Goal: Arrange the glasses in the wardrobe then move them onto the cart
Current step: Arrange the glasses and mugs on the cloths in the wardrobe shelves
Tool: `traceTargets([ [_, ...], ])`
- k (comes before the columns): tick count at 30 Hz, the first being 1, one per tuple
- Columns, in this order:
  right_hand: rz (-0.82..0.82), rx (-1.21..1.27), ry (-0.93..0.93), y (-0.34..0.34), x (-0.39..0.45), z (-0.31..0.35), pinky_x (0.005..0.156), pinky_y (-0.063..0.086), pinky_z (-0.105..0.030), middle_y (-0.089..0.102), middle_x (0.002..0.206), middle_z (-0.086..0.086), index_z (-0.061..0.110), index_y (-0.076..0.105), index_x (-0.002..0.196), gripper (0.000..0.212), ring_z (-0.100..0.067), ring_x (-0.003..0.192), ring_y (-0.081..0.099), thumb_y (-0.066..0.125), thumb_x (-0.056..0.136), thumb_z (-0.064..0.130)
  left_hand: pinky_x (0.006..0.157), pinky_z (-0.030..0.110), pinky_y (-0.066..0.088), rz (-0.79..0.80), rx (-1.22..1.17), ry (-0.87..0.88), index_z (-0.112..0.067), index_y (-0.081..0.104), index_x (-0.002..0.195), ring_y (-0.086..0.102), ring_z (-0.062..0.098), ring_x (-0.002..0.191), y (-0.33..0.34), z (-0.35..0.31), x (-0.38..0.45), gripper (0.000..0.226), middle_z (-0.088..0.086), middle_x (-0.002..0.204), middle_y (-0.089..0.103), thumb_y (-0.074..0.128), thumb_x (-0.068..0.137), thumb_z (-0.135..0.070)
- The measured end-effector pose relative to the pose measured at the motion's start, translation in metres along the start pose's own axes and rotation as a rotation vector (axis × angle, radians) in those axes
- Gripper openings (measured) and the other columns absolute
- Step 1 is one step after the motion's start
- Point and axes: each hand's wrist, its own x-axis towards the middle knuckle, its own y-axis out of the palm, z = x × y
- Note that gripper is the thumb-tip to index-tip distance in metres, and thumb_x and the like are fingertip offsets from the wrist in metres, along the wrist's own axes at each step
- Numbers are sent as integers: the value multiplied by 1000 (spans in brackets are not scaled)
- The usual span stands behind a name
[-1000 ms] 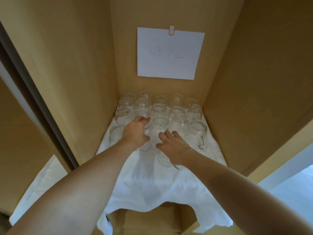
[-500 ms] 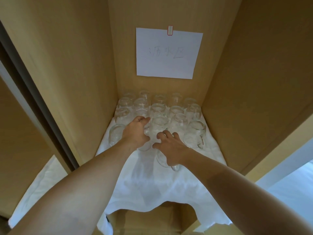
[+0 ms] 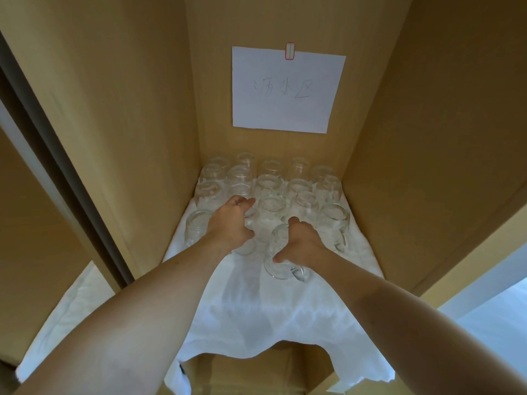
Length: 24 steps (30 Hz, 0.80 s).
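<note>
Several clear glasses (image 3: 270,182) stand upside down in rows at the back of a wardrobe shelf, on a white cloth (image 3: 256,309). My left hand (image 3: 232,223) grips one glass (image 3: 247,243) in the front row, fingers curled round its side. My right hand (image 3: 299,245) grips another front glass (image 3: 281,269), thumb on its left side and fingers wrapped round it. One more glass (image 3: 196,226) stands at the far left of the front row, and a handled one (image 3: 335,223) at the right.
Wooden wardrobe walls (image 3: 128,124) close in on both sides and at the back. A white paper note (image 3: 285,89) hangs on the back wall. The cloth drapes over the shelf's front edge (image 3: 285,363). A dark door rail (image 3: 57,172) runs down the left.
My right hand has shifted slightly forward and closed round the front glass, which now shows between thumb and fingers. My left hand stays on its glass.
</note>
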Motion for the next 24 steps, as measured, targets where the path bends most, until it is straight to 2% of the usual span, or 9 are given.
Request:
traceTargets([
  [2,-14,13,-17,2,1,0,84,48,-30,54,128,-11,8,43,133,86,-28,118,55,92,68,35,99,33,50,5,4,4,-27,45,152,56,20,125,0,-1,0,89,-4,151,43,86,73,-25],
  [5,-10,53,-53,3,5,-3,97,49,-32,49,135,-10,12,37,147,100,-27,125,51,93,67,32,98,31,50,3,3,5,-27,45,152,56,19,125,-1,-1,1,89,-3,150,44,87,73,-25],
  [11,-21,150,-114,6,10,-5,106,42,-30,41,145,-9,18,31,158,115,-26,135,44,96,64,23,96,31,51,8,-9,2,-27,47,150,58,18,122,-3,-4,2,88,-3,149,45,86,72,-24],
  [19,-36,208,-139,10,16,-11,110,39,-30,42,150,-6,19,32,158,115,-24,138,43,97,63,24,97,31,50,17,8,2,-24,45,152,56,20,125,-3,-8,0,88,-1,151,43,85,73,-22],
  [24,-27,181,-175,11,12,-16,108,34,-27,37,153,-6,21,21,161,118,-24,141,39,93,68,33,103,33,46,82,63,5,-20,39,155,49,25,133,-7,-15,-1,90,4,154,38,83,77,-23],
])
